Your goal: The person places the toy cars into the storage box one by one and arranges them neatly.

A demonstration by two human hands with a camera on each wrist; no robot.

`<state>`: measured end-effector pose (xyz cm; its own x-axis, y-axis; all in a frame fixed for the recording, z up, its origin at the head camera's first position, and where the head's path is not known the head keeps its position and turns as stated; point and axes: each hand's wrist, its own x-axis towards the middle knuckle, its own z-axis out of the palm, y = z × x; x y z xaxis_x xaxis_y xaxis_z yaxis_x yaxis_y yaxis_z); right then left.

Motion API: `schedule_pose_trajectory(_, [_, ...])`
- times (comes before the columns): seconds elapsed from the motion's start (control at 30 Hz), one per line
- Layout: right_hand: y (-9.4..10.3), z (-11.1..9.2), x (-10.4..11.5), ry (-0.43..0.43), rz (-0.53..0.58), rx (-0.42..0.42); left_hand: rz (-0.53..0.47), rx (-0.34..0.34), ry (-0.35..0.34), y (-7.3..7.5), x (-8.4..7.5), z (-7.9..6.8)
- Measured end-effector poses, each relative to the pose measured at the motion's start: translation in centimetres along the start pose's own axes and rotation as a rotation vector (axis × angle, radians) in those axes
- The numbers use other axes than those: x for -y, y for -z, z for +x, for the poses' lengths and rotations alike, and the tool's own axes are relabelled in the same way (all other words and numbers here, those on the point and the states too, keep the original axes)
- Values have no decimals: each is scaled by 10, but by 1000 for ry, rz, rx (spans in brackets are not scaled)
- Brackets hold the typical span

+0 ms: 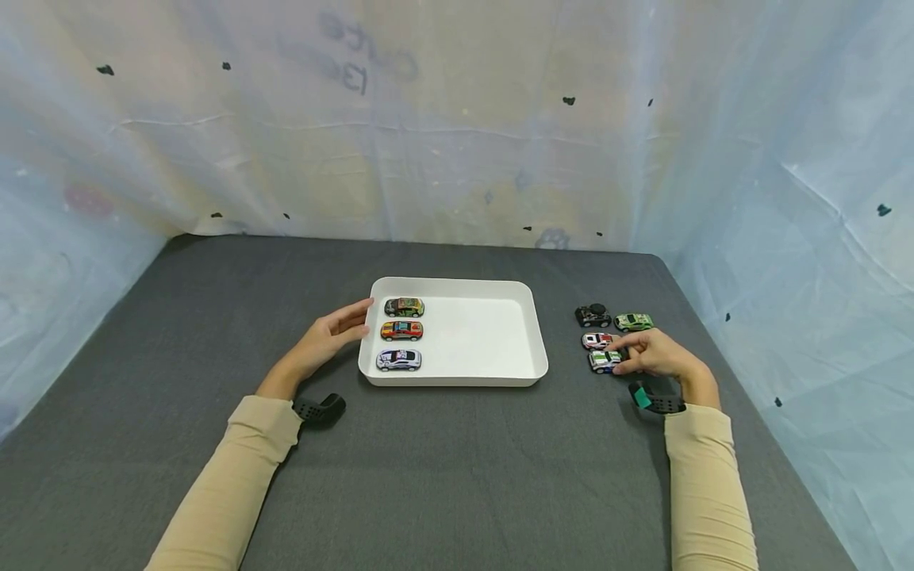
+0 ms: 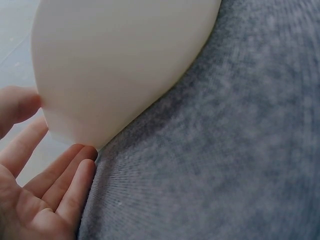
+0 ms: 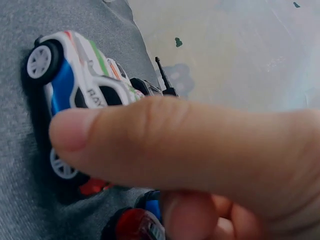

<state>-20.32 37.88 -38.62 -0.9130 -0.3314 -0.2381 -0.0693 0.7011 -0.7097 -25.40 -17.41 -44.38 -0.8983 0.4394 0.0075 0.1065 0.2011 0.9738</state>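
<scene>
My left hand (image 1: 324, 341) touches the left side of a white tray (image 1: 485, 379) with fairly straight fingers; its fingertips (image 2: 88, 153) meet the outer wall low down. Inside the tray, along its left side, stand a green patterned toy car (image 1: 404, 308), a red-orange one (image 1: 401, 331) and a silver-white one (image 1: 398, 360). To the right of the tray my right hand (image 1: 653, 354) pinches a white toy car (image 1: 604, 362) with green stripes. In the right wrist view its thumb (image 3: 125, 135) lies across the blue lower side of that car.
Right behind the pinched car stands a red-and-white toy car (image 1: 596, 341). Farther back are a black toy vehicle (image 1: 593, 316) and a green toy car (image 1: 634, 322). Grey cloth covers the table (image 1: 457, 476), and pale plastic sheeting (image 1: 457, 159) hangs at the back and sides.
</scene>
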Motion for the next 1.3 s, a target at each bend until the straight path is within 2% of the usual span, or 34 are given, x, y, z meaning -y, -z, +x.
schedule_pose_trajectory(0.17, [0,0,5,13,-38,-50,4,4,3,2,0,-1])
schedule_pose_trajectory(0.37, [0,1,13,31,-17,-77,7,-5,10,2,-2,-2])
schedule_pose_trajectory(0.73, [0,3,39,142,-57,-83,-3,-2,-2,-1,0,0])
schedule_pose_trajectory(1.03, [-1,6,64,154,-83,-86,12,-7,10,-1,-1,0])
schedule_pose_trajectory(1.3, [-12,19,73,291,-35,-86,13,-5,11,-1,-1,1])
